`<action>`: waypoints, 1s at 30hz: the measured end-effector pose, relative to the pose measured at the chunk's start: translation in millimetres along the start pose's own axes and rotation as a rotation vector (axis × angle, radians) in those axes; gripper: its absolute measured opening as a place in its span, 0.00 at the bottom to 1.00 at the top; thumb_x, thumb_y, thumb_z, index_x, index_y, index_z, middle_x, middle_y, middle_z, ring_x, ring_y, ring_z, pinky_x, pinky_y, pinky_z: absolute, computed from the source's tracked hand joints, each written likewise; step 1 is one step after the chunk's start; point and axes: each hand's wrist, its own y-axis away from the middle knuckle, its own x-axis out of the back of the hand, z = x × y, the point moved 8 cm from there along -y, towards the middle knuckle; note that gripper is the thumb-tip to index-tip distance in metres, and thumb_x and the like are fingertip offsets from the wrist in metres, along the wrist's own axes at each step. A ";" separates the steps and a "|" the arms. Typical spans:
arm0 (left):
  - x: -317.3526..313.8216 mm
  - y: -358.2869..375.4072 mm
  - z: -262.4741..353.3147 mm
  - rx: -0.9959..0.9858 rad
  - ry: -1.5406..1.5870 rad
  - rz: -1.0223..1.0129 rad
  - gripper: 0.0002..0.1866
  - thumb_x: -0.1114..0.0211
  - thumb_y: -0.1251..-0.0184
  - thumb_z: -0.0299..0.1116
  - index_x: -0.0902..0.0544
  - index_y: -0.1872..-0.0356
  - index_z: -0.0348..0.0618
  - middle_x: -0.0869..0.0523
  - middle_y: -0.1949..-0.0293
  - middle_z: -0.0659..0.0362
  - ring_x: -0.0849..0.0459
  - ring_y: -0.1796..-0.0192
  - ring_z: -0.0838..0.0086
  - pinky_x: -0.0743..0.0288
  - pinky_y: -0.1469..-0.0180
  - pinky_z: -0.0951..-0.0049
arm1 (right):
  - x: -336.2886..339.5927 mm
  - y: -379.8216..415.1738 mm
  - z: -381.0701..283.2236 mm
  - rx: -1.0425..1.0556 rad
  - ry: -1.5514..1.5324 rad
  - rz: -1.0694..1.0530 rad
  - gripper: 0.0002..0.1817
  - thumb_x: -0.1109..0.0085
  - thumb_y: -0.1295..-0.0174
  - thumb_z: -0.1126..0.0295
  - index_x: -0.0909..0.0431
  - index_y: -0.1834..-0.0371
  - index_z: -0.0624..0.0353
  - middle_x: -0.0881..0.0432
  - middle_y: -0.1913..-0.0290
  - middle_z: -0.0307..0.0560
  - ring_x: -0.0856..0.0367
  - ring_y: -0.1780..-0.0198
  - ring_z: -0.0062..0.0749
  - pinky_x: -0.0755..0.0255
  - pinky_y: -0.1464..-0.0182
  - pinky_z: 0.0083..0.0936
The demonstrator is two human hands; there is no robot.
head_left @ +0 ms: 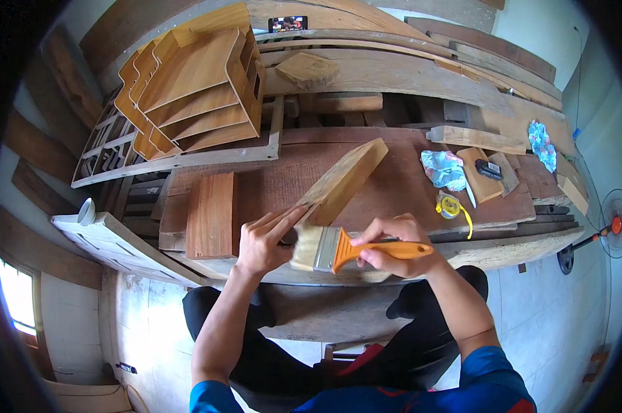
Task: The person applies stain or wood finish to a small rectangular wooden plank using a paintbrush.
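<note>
A long wooden block (345, 180) slants up and to the right over the reddish-brown board. My left hand (261, 242) is closed around its near end. In my right hand (398, 246) is a wide brush (335, 250) with an orange handle, a metal band and pale bristles. The bristles point left, close beside the block's near end and my left fingers; whether they touch the wood is hard to tell.
A reddish block (212, 215) lies left of my hands. A wooden organizer (194, 89) stands back left. On the right are a yellow tape measure (449, 206), a crumpled blue cloth (443, 170), a black object (489, 169) and a pale wood piece (478, 139).
</note>
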 end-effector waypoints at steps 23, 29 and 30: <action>2.3 -2.2 3.4 0.013 0.052 0.039 0.35 0.17 0.53 0.36 0.16 0.38 0.47 0.08 0.48 0.54 0.06 0.56 0.61 0.10 0.53 0.64 | 96.8 21.9 100.9 -0.381 0.066 0.540 0.09 0.41 0.24 0.63 0.19 0.51 0.56 0.10 0.63 0.39 0.11 0.62 0.21 0.25 0.67 0.16; -1.2 0.1 -7.9 0.111 0.100 0.000 0.35 0.16 0.53 0.37 0.15 0.39 0.46 0.08 0.49 0.54 0.06 0.56 0.61 0.10 0.52 0.66 | 20.1 5.2 32.8 -0.109 -0.086 0.146 0.11 0.38 0.26 0.62 0.19 0.49 0.57 0.10 0.61 0.43 0.11 0.59 0.23 0.20 0.60 0.20; -0.4 -0.2 -6.3 0.093 0.088 0.016 0.35 0.16 0.54 0.37 0.15 0.38 0.46 0.08 0.49 0.54 0.06 0.56 0.61 0.10 0.52 0.66 | 40.0 6.3 44.1 -0.155 -0.067 0.200 0.12 0.37 0.26 0.62 0.19 0.49 0.57 0.10 0.61 0.43 0.11 0.59 0.23 0.20 0.59 0.21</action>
